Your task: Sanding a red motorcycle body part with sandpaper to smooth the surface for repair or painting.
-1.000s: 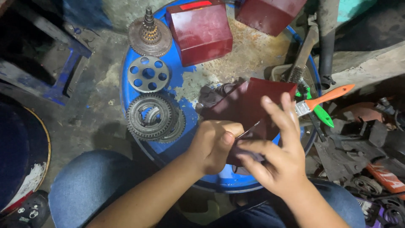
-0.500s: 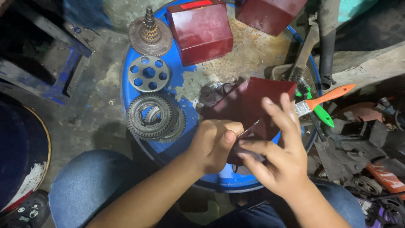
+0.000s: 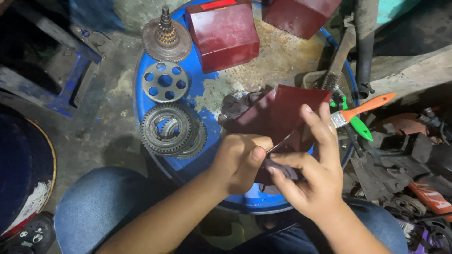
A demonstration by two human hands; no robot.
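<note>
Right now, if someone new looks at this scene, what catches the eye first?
First the two hands at the centre: the left hand pinches a thin tool and the right hand steadies a dark red box over a blue drum top. Left of them lie a stack of toothed gear rings and a holed metal disc. At right, an orange-handled brush stands out.

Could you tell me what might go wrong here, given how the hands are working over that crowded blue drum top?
The left hand pinches a thin tool whose tip points at the right hand; a slip could jab its fingers. The small dark part sits only in fingertips and, if dropped, might fall off the blue drum top. The stacked gear rings lie near the left forearm, so an elbow shift could knock them.
</note>
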